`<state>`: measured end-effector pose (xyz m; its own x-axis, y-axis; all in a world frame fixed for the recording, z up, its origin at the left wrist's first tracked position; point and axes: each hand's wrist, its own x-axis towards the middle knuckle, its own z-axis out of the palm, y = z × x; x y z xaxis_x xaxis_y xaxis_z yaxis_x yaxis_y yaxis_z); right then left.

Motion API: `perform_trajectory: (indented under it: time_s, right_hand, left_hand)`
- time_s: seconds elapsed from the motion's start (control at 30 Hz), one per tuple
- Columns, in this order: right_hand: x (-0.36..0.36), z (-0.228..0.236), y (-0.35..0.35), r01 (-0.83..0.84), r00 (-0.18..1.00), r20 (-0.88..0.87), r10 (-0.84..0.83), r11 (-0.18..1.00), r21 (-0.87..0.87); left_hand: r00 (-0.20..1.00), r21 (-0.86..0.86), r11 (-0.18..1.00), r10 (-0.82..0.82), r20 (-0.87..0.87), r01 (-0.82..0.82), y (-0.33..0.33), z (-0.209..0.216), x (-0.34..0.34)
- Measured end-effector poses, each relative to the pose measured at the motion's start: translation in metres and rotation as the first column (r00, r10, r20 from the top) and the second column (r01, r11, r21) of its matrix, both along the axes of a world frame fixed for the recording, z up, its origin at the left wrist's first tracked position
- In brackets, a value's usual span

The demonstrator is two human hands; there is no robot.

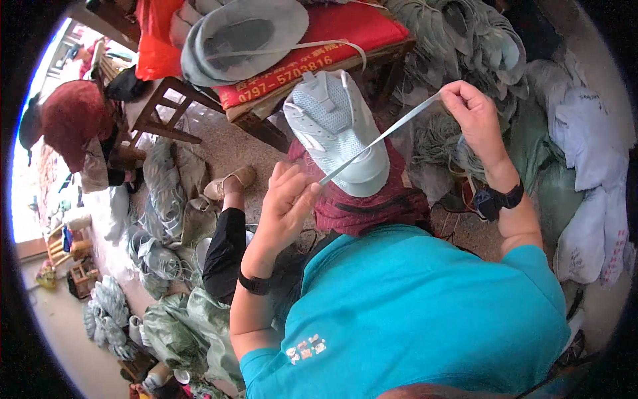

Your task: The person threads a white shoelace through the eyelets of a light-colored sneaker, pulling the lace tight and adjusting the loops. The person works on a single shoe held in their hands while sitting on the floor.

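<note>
The left grip (287, 203) and right grip (475, 120) pinch a pale strip (407, 121) apart so it spans taut over the white shoe (325, 113), which seems to rest on maroon cloth (342, 211), freeing both hands.

Shoe (325, 110) on lap cloth (372, 214), strip (402, 124) spanning above it, left hand (287, 205) at the near-left end, right hand (473, 118) at the far-right end. Stool (259, 130) just beyond shoe, cover (372, 30) on top, pieces (282, 20) on cover; chair (147, 110) left of it, heap (458, 33) right. Bags (588, 133) far right; bundles (163, 189) on floor to the left, sack (174, 329) behind them, nearer the body.
</note>
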<state>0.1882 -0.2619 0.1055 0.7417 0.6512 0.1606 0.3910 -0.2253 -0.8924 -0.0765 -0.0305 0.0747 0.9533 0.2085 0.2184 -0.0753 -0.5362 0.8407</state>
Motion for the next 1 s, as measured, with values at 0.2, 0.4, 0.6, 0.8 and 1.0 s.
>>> perform_trajectory:
  time_s: [0.2, 0.4, 0.6, 0.8, 1.0]
  right_hand:
    - [-0.019, -0.010, 0.035, -0.304, 0.851, 0.385, 0.356, 0.933, -0.192]
    - [-0.069, -0.005, 0.062, -0.665, 0.747, -0.028, 0.665, 0.747, 0.011]
    - [-0.049, -0.007, 0.073, -0.646, 0.758, 0.077, 0.648, 0.762, -0.052]
    - [-0.029, -0.044, 0.085, -0.462, 0.887, 0.011, 0.462, 0.886, 0.041]
    - [-0.033, -0.053, 0.084, -0.415, 0.894, 0.187, 0.408, 0.910, 0.002]
  left_hand:
    - [0.982, -0.455, 0.887, -0.012, -0.189, -0.076, -0.038, 0.013, 0.019]
    - [0.989, -0.412, 0.907, 0.025, -0.148, -0.084, -0.043, 0.002, 0.041]
    - [0.989, -0.452, 0.880, 0.107, -0.106, -0.144, -0.040, -0.020, 0.046]
    - [0.943, -0.373, 0.880, 0.331, 0.037, -0.294, -0.030, -0.041, 0.063]
    - [0.943, -0.179, 0.931, 0.330, 0.046, -0.318, -0.024, -0.040, 0.063]
